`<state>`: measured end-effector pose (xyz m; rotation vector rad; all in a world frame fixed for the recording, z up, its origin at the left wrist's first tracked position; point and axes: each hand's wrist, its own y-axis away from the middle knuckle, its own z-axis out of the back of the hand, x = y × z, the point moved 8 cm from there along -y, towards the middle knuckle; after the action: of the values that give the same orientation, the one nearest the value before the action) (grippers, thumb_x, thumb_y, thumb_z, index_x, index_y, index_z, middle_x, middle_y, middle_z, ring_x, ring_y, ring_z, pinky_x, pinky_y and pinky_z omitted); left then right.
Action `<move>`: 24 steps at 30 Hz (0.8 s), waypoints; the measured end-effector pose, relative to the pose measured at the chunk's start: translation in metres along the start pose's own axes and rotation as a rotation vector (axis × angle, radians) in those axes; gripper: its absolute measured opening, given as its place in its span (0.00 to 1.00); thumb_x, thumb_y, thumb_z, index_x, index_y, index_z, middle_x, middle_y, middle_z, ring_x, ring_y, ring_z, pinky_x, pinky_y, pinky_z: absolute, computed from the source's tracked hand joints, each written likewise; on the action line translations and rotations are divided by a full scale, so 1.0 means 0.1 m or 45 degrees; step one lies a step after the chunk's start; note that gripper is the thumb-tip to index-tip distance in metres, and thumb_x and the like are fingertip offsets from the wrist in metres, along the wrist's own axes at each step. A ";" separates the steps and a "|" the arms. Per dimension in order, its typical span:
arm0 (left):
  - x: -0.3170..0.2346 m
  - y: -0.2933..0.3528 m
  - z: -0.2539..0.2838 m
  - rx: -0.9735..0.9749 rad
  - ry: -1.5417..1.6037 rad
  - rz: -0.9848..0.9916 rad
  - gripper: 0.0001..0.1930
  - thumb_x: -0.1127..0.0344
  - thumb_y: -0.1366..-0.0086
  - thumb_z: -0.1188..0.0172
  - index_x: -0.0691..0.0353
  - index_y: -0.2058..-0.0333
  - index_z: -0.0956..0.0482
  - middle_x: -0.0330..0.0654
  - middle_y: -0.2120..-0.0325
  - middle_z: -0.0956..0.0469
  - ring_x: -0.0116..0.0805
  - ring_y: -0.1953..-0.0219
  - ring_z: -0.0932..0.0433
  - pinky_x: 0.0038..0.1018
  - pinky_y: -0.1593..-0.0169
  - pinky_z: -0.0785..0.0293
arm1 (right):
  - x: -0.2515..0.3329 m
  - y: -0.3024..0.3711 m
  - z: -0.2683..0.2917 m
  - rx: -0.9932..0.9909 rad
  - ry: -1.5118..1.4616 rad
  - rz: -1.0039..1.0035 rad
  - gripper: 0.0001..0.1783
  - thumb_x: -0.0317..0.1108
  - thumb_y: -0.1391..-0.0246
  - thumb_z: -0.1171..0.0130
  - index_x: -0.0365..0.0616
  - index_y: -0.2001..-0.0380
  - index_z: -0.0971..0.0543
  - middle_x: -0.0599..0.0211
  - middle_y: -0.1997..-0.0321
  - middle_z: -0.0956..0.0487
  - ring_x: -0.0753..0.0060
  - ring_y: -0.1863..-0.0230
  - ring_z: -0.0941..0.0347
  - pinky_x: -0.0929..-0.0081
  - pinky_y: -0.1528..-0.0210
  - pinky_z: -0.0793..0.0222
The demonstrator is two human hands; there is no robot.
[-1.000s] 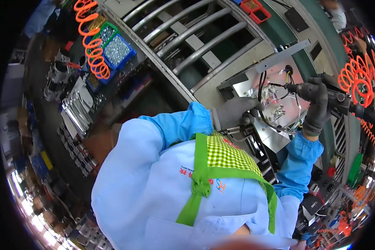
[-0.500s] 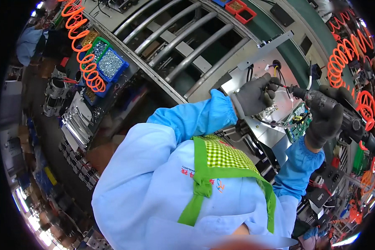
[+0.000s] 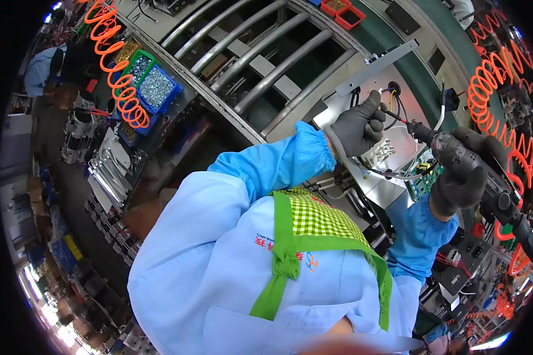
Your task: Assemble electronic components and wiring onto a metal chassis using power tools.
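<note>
In a dark grey glove, my right hand (image 3: 465, 177) grips a black power screwdriver (image 3: 456, 151). Its thin bit points left, toward my other hand. My left hand (image 3: 358, 127), gloved alike, is closed with thumb and fingertips together beside the bit tip; whatever they pinch is too small to make out. Both hands are over an open metal housing (image 3: 405, 92) of bare sheet metal. Inside it lie black and yellow wires (image 3: 392, 97), a bundle of cables with white connectors (image 3: 382, 152) and a green circuit board (image 3: 423, 168). A flat metal bracket (image 3: 376, 68) stands along the far side.
A roller conveyor (image 3: 266, 71) runs beyond my left arm. Blue and green bins of small metal parts (image 3: 157, 89) stand at the left, under a coiled orange air hose (image 3: 109, 59). Red bins (image 3: 349, 18) sit at the far edge. More orange coils (image 3: 485, 89) hang at the right.
The screwdriver has tilted, its rear end swinging down and its bit turning slightly upward. My left hand has shifted a little, its fingertips now higher near the bit.
</note>
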<state>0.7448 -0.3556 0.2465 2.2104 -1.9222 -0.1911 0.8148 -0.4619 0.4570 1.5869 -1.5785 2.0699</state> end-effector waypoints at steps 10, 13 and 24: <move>-0.04 0.03 0.02 -0.090 -0.189 -0.111 0.19 0.49 0.40 0.38 0.59 0.64 0.30 0.28 0.79 0.34 0.16 0.81 0.40 0.10 0.79 0.43 | 0.01 0.07 -0.16 0.059 0.229 0.098 0.28 0.45 0.55 0.49 0.33 0.55 0.32 0.50 0.72 0.26 0.57 0.71 0.26 0.62 0.63 0.29; -0.01 -0.01 0.05 -0.037 -0.045 -0.069 0.18 0.52 0.38 0.39 0.60 0.63 0.29 0.29 0.79 0.34 0.16 0.81 0.40 0.10 0.79 0.42 | -0.06 0.07 -0.18 0.097 0.238 0.078 0.27 0.42 0.53 0.45 0.34 0.54 0.31 0.51 0.71 0.22 0.59 0.68 0.23 0.64 0.62 0.26; 0.29 0.23 0.26 -0.202 -0.338 0.105 0.15 0.62 0.32 0.51 0.64 0.52 0.29 0.34 0.73 0.31 0.19 0.76 0.36 0.12 0.76 0.38 | -0.93 -0.03 -0.25 0.118 0.193 -0.135 0.22 0.31 0.52 0.40 0.34 0.54 0.29 0.57 0.65 0.23 0.65 0.65 0.24 0.65 0.56 0.27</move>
<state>0.7209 -0.3889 0.2282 2.0851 -2.0441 -0.6298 0.8425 -0.3973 0.3910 1.4665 -1.3382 2.1777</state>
